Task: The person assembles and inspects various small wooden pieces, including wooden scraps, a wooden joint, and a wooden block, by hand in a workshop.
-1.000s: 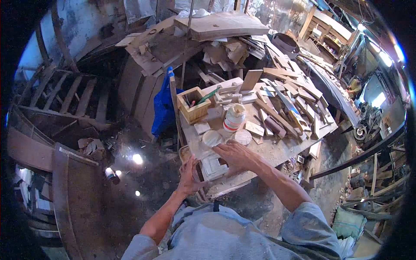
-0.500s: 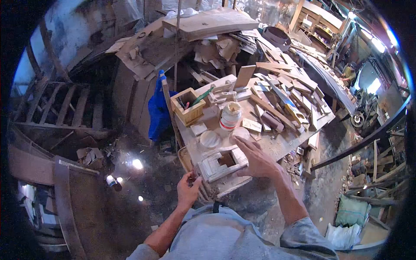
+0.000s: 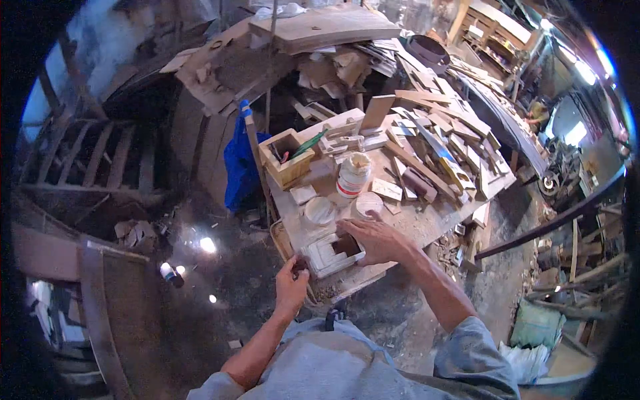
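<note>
A pale wooden box [image 3: 324, 261] with stepped edges and a dark square opening lies at the near end of the workbench. My right hand [image 3: 379, 241] spans its right side, with fingers over the far edge and the thumb on the near side. At the near left corner, my left hand [image 3: 291, 285] has its fingers curled against the box; the fingertips are partly hidden. Just beyond the box are two round wooden discs [image 3: 320, 211]. Behind them stands an open white jar [image 3: 354, 177] with pale residue around its rim.
A wooden holder [image 3: 288, 165] containing a green-handled tool stands at the bench's left edge, beside a hanging blue cloth [image 3: 241, 167]. Several wood offcuts and a handsaw [image 3: 445, 160] are piled at the right. Sawdust covers the workbench [image 3: 427, 220]. A person [image 3: 537, 115] is far right.
My right hand has come down and leftward from beside the box onto its right side. My left hand stays at the near left corner. The view has shifted slightly.
</note>
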### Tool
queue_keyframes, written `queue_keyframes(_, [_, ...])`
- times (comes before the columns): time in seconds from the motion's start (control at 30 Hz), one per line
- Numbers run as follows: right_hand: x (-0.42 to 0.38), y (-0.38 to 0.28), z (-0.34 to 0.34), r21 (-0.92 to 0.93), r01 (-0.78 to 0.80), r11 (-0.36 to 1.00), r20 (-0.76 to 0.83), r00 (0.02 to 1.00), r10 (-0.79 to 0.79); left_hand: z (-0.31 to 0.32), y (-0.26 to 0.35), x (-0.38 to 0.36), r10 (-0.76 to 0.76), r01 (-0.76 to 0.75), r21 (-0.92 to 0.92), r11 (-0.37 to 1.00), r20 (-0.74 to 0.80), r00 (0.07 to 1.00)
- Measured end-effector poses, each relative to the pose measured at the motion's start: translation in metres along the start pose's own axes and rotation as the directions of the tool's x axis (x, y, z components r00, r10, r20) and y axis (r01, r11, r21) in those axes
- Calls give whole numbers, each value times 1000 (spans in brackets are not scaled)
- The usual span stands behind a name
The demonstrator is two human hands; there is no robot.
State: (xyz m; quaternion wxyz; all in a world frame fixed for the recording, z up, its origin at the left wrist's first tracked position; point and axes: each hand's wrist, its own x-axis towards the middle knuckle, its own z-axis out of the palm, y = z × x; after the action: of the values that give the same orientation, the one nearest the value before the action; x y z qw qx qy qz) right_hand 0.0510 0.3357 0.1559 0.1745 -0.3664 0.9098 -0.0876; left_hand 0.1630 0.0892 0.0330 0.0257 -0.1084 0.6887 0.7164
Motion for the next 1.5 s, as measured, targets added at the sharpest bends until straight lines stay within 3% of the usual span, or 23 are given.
queue_keyframes(0.2, [1,3,0,-69,136,988,-150,978,-145,7,2,-4,-112,103,-206,973,-34,993])
queue_keyframes(0.3, [2,-7,-19,9,51,999,69,996,-51,8,8,-5,-127,116,-225,967,-35,991])
queue_keyframes(0.4, [1,2,-6,-37,188,981,-182,964,-192,9,11,-7,-109,95,-271,958,-37,993])
queue_keyframes(0.6, [3,9,-1,-70,258,964,-257,929,-267,13,8,-7,-129,109,-255,961,-65,989])
queue_keyframes(1.1, [3,9,-3,-20,247,969,-206,947,-245,11,1,-7,-109,95,-289,953,-35,993])
queue_keyframes(1.3, [3,6,-10,-15,91,996,9,996,-91,8,3,-4,-168,139,-338,931,-58,984])
queue_keyframes(1.5, [2,3,-11,12,75,997,29,997,-75,5,12,-2,-219,199,-387,901,-8,976])
